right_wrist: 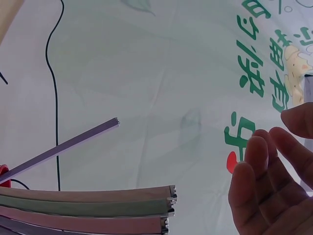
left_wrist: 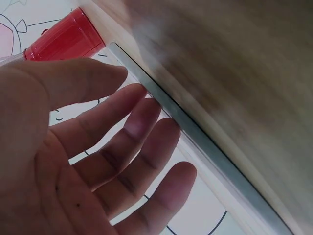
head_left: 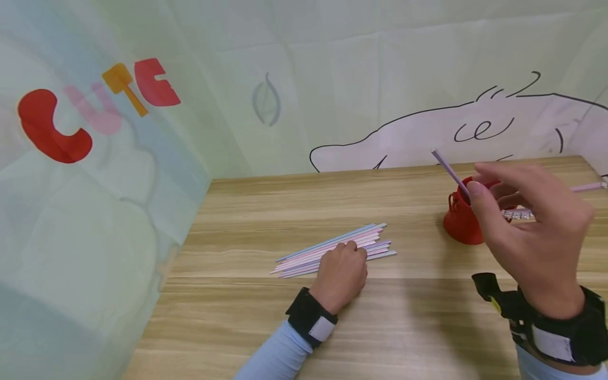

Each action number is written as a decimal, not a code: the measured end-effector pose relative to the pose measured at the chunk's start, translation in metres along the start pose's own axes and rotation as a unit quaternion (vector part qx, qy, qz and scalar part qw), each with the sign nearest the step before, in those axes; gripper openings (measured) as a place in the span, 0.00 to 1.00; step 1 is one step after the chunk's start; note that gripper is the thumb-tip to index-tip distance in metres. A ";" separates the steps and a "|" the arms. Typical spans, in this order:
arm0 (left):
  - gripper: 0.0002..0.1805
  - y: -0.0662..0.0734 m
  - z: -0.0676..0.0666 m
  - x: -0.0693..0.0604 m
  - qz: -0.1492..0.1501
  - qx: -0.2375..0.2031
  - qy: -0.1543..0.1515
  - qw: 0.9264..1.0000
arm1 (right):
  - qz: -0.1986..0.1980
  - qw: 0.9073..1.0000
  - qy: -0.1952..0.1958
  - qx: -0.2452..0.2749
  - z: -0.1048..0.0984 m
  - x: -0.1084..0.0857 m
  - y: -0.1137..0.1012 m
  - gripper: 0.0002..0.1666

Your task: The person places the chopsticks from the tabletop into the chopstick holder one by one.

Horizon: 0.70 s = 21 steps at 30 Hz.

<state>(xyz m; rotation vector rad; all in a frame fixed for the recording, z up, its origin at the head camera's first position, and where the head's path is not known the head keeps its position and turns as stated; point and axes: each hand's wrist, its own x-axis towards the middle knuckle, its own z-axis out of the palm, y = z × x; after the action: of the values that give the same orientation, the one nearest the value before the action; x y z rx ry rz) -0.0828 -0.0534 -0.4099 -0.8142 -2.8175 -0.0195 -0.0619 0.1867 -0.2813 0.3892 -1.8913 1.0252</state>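
Observation:
Thin pastel strips (head_left: 304, 255) in blue, pink and purple lie in a loose fan on the wooden table. Over their right half rests my left hand (head_left: 341, 274); in the left wrist view its loosely bent fingertips meet a grey-blue strip (left_wrist: 195, 132). At the right stands a small red bucket (head_left: 464, 228) with strips leaning out of it. A purple strip (head_left: 445, 166) sticks out to the left. My right hand (head_left: 541, 227) hovers over the bucket, thumb and fingers apart; the right wrist view shows nothing between them. Several strip ends (right_wrist: 166, 208) appear beside it there.
The wooden table (head_left: 228, 316) meets a pale printed backdrop (head_left: 332, 105) at the back, with line drawings on it. A side sheet (head_left: 95, 237) at the left carries coloured letters. Another strip (head_left: 586, 187) extends past the right hand.

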 end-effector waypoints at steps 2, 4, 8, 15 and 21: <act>0.06 0.000 0.000 0.000 0.001 -0.006 -0.003 1.000 | -0.004 1.000 0.004 0.007 0.000 0.000 0.001 0.14; 0.05 0.000 0.000 0.000 0.001 -0.010 -0.007 1.000 | -0.007 1.000 0.005 0.012 0.001 0.000 0.001 0.13; 0.03 0.001 -0.001 -0.001 0.004 -0.017 -0.015 1.000 | -0.011 1.000 0.001 0.017 0.001 0.000 0.000 0.13; 0.03 0.002 0.001 -0.002 0.032 -0.035 -0.020 0.999 | -0.015 0.999 -0.033 0.015 0.003 0.000 -0.006 0.14; 0.03 0.003 0.004 -0.004 0.048 -0.033 -0.018 0.998 | -0.022 0.998 -0.057 0.006 0.004 0.000 -0.010 0.16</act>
<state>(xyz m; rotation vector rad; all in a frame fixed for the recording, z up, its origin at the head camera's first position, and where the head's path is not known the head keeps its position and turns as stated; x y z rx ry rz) -0.0786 -0.0524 -0.4149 -0.9722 -2.8220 -0.0846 -0.0577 0.1779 -0.2775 0.5051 -1.9698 1.0046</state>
